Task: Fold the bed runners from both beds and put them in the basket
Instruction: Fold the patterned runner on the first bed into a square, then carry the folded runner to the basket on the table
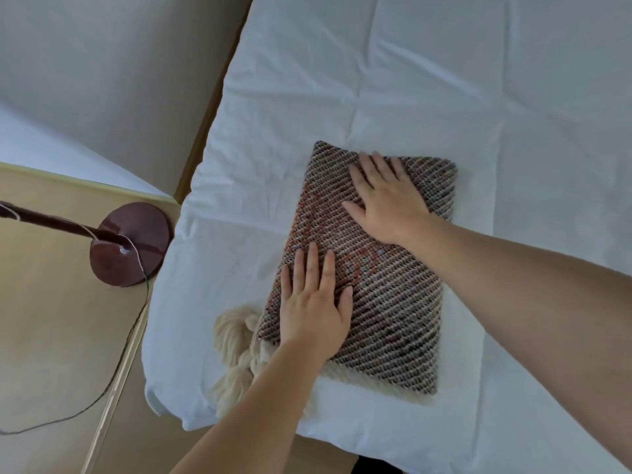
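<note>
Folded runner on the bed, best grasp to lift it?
Slide both hands under the two long edges of the folded runner, from left and right. It lies flat as a floppy rectangular stack on the white duvet; cream tassels trail at its near-left corner.

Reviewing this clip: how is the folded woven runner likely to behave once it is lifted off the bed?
The runner looks soft and thick, so it would probably sag and start unfolding unless supported from beneath. Its cream tassels lie loose at one edge and will likely dangle. Both the left hand and right hand press flat on it, suggesting springy layers.
</note>
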`<state>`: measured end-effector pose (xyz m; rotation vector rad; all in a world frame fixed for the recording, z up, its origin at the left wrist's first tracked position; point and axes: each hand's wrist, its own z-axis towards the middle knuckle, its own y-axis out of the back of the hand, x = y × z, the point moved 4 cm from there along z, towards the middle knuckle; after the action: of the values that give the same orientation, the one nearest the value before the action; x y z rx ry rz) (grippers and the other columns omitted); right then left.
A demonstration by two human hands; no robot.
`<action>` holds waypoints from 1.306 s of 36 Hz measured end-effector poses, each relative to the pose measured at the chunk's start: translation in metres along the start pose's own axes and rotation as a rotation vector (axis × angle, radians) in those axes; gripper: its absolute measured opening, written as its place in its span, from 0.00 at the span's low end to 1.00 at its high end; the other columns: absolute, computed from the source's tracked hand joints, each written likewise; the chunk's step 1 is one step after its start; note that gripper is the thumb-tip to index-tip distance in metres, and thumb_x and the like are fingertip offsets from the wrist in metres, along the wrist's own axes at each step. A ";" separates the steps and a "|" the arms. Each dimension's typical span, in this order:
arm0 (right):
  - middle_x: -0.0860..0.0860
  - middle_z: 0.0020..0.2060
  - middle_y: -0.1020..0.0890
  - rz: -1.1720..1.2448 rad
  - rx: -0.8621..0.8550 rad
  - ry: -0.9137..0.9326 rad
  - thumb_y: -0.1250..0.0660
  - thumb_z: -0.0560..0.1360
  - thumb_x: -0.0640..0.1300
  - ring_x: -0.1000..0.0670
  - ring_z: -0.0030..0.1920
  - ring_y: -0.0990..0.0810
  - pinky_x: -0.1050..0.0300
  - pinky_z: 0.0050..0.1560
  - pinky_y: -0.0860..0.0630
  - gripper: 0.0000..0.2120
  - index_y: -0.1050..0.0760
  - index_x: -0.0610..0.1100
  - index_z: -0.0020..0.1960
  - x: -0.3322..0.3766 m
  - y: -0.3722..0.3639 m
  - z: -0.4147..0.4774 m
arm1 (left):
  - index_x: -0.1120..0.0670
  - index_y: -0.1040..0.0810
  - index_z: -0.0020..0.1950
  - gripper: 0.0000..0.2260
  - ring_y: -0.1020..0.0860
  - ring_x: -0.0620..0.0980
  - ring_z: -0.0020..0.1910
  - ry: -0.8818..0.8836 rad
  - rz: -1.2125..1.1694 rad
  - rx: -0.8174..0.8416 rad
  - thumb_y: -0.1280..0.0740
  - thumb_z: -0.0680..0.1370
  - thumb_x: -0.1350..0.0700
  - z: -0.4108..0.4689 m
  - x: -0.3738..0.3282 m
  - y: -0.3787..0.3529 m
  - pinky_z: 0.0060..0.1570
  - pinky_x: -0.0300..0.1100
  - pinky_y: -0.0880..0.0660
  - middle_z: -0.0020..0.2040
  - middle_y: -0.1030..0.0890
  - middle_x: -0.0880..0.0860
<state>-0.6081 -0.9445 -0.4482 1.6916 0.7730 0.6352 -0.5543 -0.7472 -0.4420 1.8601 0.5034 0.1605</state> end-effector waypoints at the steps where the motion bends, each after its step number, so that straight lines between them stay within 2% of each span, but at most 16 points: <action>1: 0.43 0.77 0.56 -0.008 0.005 -0.042 0.65 0.77 0.65 0.44 0.77 0.59 0.43 0.75 0.60 0.36 0.58 0.44 0.78 -0.013 -0.001 -0.005 | 0.50 0.61 0.77 0.29 0.65 0.53 0.76 0.008 0.009 0.002 0.60 0.80 0.39 0.001 0.000 -0.001 0.74 0.52 0.65 0.78 0.62 0.53; 4: 0.42 0.77 0.57 -0.012 0.033 -0.156 0.65 0.76 0.66 0.42 0.77 0.60 0.42 0.75 0.61 0.38 0.59 0.43 0.78 -0.038 -0.004 -0.019 | 0.50 0.62 0.77 0.30 0.64 0.53 0.76 0.029 0.038 0.000 0.61 0.79 0.38 0.003 -0.001 -0.003 0.74 0.52 0.64 0.78 0.61 0.53; 8: 0.41 0.77 0.59 0.063 0.059 -0.181 0.63 0.77 0.66 0.43 0.77 0.62 0.42 0.75 0.62 0.38 0.60 0.41 0.78 -0.027 -0.009 -0.051 | 0.50 0.60 0.78 0.29 0.62 0.53 0.76 0.047 0.051 -0.015 0.61 0.80 0.38 -0.001 0.000 -0.005 0.74 0.51 0.64 0.78 0.60 0.53; 13: 0.40 0.77 0.55 0.172 0.039 -0.108 0.60 0.77 0.65 0.41 0.77 0.60 0.42 0.75 0.63 0.38 0.56 0.39 0.77 0.015 -0.031 -0.119 | 0.50 0.58 0.78 0.29 0.61 0.55 0.77 0.110 -0.013 -0.016 0.58 0.80 0.39 -0.013 0.005 -0.006 0.74 0.51 0.62 0.79 0.58 0.54; 19: 0.37 0.75 0.43 0.199 0.080 0.019 0.55 0.79 0.62 0.39 0.76 0.48 0.41 0.74 0.56 0.37 0.46 0.36 0.76 0.050 -0.057 -0.189 | 0.53 0.60 0.78 0.31 0.61 0.58 0.76 0.212 -0.082 0.036 0.54 0.80 0.40 -0.035 0.014 -0.008 0.75 0.52 0.60 0.78 0.61 0.57; 24: 0.37 0.76 0.46 0.215 0.088 0.038 0.55 0.79 0.64 0.39 0.76 0.50 0.40 0.73 0.52 0.37 0.45 0.37 0.76 0.049 -0.061 -0.207 | 0.54 0.61 0.78 0.34 0.57 0.58 0.77 0.244 -0.137 0.044 0.50 0.80 0.40 -0.040 0.020 -0.002 0.75 0.51 0.56 0.78 0.59 0.59; 28: 0.39 0.77 0.58 0.402 0.017 -0.238 0.56 0.79 0.64 0.39 0.76 0.59 0.44 0.76 0.58 0.37 0.58 0.41 0.77 0.027 -0.051 -0.192 | 0.55 0.60 0.78 0.35 0.49 0.58 0.76 0.247 -0.192 0.037 0.49 0.79 0.38 -0.021 0.030 0.007 0.74 0.51 0.47 0.78 0.54 0.58; 30: 0.40 0.77 0.59 0.606 -0.009 -0.412 0.51 0.79 0.62 0.40 0.77 0.59 0.46 0.76 0.55 0.36 0.60 0.42 0.78 0.016 -0.044 -0.181 | 0.55 0.59 0.78 0.36 0.42 0.58 0.74 0.266 -0.254 0.038 0.49 0.79 0.37 -0.004 0.038 0.012 0.71 0.53 0.40 0.78 0.49 0.57; 33: 0.42 0.76 0.48 0.798 -0.116 -0.565 0.44 0.79 0.57 0.42 0.75 0.45 0.45 0.73 0.41 0.35 0.56 0.43 0.78 0.009 -0.032 -0.168 | 0.52 0.52 0.77 0.34 0.32 0.60 0.68 0.289 -0.327 0.036 0.48 0.78 0.36 0.021 0.049 0.017 0.65 0.57 0.32 0.73 0.34 0.58; 36: 0.45 0.73 0.40 0.933 -0.147 -0.723 0.41 0.78 0.57 0.43 0.69 0.32 0.44 0.67 0.31 0.35 0.53 0.47 0.77 0.008 -0.031 -0.158 | 0.54 0.43 0.73 0.30 0.25 0.60 0.60 0.283 -0.416 0.058 0.44 0.78 0.37 0.040 0.052 0.021 0.57 0.55 0.26 0.65 0.27 0.57; 40: 0.49 0.65 0.27 1.035 -0.179 -0.893 0.37 0.75 0.59 0.44 0.63 0.25 0.48 0.62 0.28 0.30 0.41 0.48 0.72 0.013 -0.034 -0.154 | 0.53 0.38 0.71 0.28 0.23 0.58 0.57 0.256 -0.522 0.137 0.41 0.77 0.38 0.047 0.056 0.022 0.56 0.53 0.25 0.62 0.24 0.55; 45: 0.50 0.62 0.23 1.083 -0.159 -0.962 0.34 0.74 0.58 0.44 0.60 0.23 0.49 0.59 0.28 0.29 0.39 0.49 0.70 0.016 -0.031 -0.155 | 0.50 0.31 0.67 0.24 0.23 0.53 0.56 0.249 -0.687 0.210 0.34 0.75 0.40 0.048 0.065 0.024 0.57 0.48 0.26 0.57 0.22 0.48; 47: 0.50 0.61 0.23 1.107 -0.140 -0.967 0.35 0.75 0.57 0.44 0.60 0.23 0.48 0.61 0.27 0.28 0.37 0.49 0.70 0.014 -0.028 -0.154 | 0.51 0.32 0.67 0.24 0.23 0.53 0.56 0.239 -0.781 0.234 0.33 0.75 0.42 0.050 0.064 0.029 0.58 0.49 0.27 0.56 0.23 0.48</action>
<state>-0.7195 -0.8338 -0.4377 1.9111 -0.9362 0.4523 -0.4717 -0.7720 -0.4415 1.7399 1.4202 -0.2141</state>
